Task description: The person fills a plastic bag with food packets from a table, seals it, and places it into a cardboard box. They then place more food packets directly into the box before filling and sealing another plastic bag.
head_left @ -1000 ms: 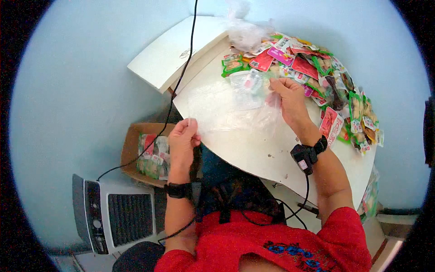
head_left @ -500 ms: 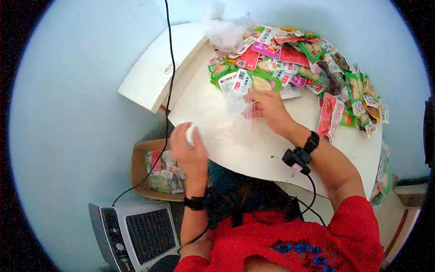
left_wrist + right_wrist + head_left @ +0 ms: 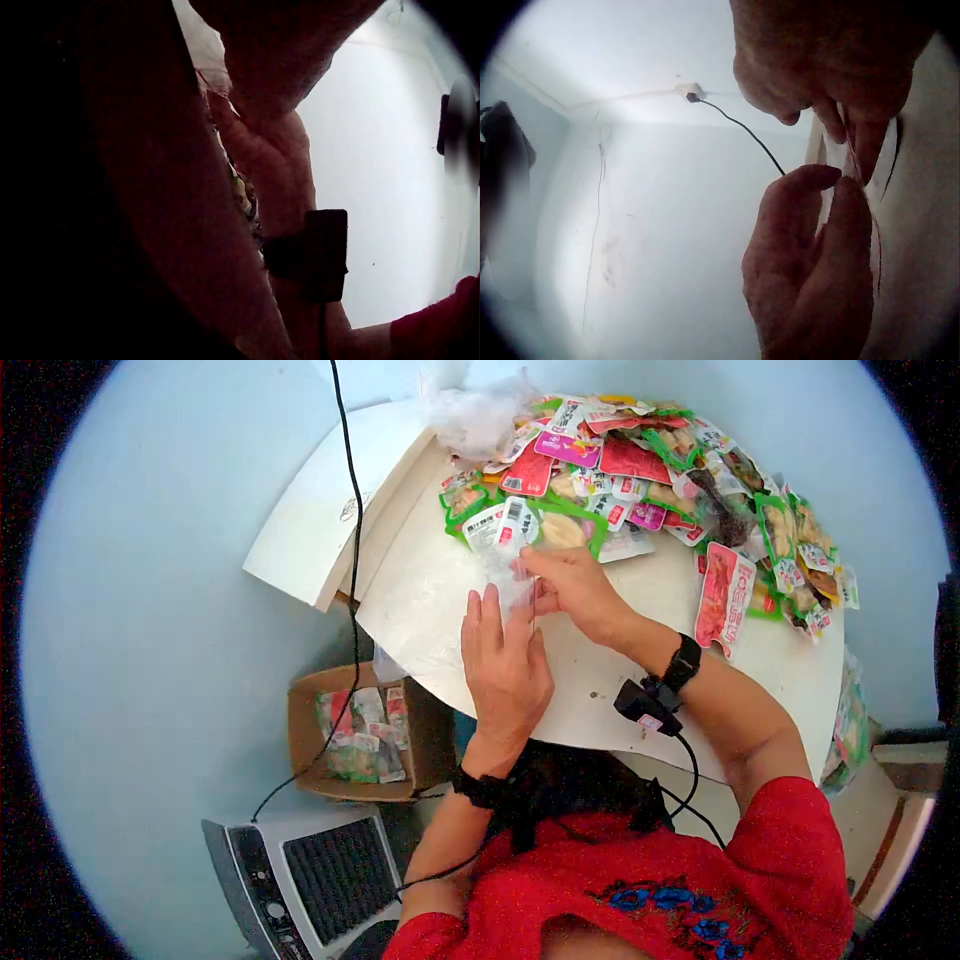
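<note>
My right hand point(image 3: 580, 595) pinches a clear plastic bag point(image 3: 510, 575) with thumb and fingertips over the table. Close beside it, my left hand point(image 3: 505, 680) has its longer fingers stretched along the bag. The right wrist view shows the left hand's point(image 3: 810, 262) thumb and forefinger meeting at the thin film. Above them there, the right hand's point(image 3: 832, 75) fingers grip the bag's edge. Just beyond the bag lie a white-labelled packet and a green-edged packet point(image 3: 565, 530). In the dark left wrist view the fingertips are mostly hidden.
Colourful sealed food packets point(image 3: 640, 460) pile up along the back and right of the white table point(image 3: 610, 680). Crumpled clear bags point(image 3: 480, 420) lie at the back. A cardboard box point(image 3: 305, 730) with packets stands below left. A black cable point(image 3: 350, 480) hangs down at left.
The left hand has moved right, from the bag's left side to beside the right hand. The bag, earlier stretched wide between both hands, is now gathered. The head view has shifted slightly.
</note>
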A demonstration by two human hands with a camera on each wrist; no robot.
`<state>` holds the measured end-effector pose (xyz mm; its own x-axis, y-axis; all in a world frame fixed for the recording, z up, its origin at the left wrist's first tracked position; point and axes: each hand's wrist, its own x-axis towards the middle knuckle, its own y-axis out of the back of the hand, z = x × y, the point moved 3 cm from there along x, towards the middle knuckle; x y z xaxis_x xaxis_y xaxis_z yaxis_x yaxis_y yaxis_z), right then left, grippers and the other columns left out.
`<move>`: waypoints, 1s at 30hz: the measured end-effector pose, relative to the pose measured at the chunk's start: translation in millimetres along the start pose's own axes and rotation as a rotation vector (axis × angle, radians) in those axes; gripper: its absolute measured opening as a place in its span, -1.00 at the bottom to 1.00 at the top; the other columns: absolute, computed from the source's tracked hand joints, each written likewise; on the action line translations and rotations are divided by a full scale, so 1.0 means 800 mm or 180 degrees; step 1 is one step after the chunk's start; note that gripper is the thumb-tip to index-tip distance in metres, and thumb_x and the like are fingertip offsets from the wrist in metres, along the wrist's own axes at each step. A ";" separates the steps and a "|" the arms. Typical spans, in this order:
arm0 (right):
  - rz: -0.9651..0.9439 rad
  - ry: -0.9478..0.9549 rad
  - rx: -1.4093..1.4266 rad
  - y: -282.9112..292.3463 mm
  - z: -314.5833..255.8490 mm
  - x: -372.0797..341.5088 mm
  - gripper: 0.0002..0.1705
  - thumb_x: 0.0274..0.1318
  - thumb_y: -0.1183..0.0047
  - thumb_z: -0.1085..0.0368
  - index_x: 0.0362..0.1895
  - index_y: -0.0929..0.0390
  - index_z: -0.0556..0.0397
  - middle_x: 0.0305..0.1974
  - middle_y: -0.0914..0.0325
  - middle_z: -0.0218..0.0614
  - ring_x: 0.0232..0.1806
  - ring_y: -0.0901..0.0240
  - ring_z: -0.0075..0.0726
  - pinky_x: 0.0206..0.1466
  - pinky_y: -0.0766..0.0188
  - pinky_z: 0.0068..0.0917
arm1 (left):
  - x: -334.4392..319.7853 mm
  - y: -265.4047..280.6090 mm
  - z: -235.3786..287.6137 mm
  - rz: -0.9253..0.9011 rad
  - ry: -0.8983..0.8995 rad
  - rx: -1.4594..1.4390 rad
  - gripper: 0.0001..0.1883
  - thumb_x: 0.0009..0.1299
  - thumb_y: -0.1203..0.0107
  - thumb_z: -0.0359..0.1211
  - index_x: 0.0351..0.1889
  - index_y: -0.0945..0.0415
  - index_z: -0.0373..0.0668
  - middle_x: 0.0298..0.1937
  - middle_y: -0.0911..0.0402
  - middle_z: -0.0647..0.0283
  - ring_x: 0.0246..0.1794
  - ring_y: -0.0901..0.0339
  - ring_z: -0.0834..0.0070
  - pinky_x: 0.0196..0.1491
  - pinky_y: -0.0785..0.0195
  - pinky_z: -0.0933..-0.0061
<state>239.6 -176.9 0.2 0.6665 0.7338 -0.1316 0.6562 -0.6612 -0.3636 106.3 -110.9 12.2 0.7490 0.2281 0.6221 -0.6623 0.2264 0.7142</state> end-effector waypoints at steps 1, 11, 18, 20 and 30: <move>0.0019 0.0034 -0.0022 -0.001 -0.002 -0.001 -0.58 0.30 -0.01 0.14 -0.01 -0.56 0.30 -0.12 -0.55 -0.22 -0.26 -0.57 -0.40 -0.23 -0.61 -0.40 | -0.001 -0.001 -0.001 0.0034 0.0012 0.0015 -0.61 0.28 -0.13 -0.50 0.11 -0.50 -0.19 0.34 -0.32 -0.23 0.37 -0.24 -0.23 0.36 -0.15 -0.04; -0.0161 0.0361 -0.0891 0.000 -0.003 -0.003 -0.61 0.13 0.00 0.50 0.07 -0.54 0.30 -0.33 -0.59 -0.32 -0.34 -0.59 -0.45 -0.21 -0.62 -0.46 | -0.009 -0.001 -0.008 -0.0076 -0.0098 0.0555 -0.61 0.28 -0.05 -0.54 0.09 -0.51 -0.15 0.29 -0.38 -0.22 0.32 -0.32 -0.18 0.31 -0.24 -0.04; 0.0044 0.0513 -0.1293 -0.009 -0.011 -0.013 -0.54 0.10 -0.04 0.52 0.15 -0.51 0.20 -0.44 -0.51 -0.38 -0.46 -0.56 -0.51 -0.46 -0.55 -0.50 | -0.016 0.003 -0.005 0.0083 -0.0071 0.0553 -0.56 0.30 -0.11 -0.47 0.16 -0.40 -0.38 0.22 -0.39 -0.29 0.27 -0.33 -0.23 0.28 -0.24 -0.08; 0.0009 0.0715 -0.1583 -0.008 -0.009 -0.013 -0.53 0.07 -0.06 0.54 0.14 -0.53 0.16 -0.43 -0.51 -0.35 -0.51 -0.53 -0.52 -0.53 -0.50 -0.50 | -0.015 0.004 -0.011 0.0229 0.0000 0.0367 -0.55 0.31 -0.10 -0.49 0.17 -0.38 -0.42 0.24 -0.39 -0.28 0.28 -0.33 -0.22 0.28 -0.24 -0.08; -0.0439 0.1748 -0.3487 -0.009 0.006 -0.012 -0.67 -0.13 -0.21 0.39 -0.15 -0.72 -0.02 -0.35 -0.62 -0.02 -0.16 -0.53 0.13 0.04 -0.42 -0.08 | -0.008 0.004 -0.020 0.0261 -0.0018 0.0201 -0.29 0.09 0.17 -0.78 0.31 -0.31 -0.32 0.38 -0.30 -0.17 0.44 -0.18 -0.11 0.42 -0.10 0.01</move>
<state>226.8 -178.3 -0.5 0.4548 0.8199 0.3477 0.5068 -0.5593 0.6560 99.0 -96.9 5.4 0.6925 0.2381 0.6809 -0.7187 0.1470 0.6796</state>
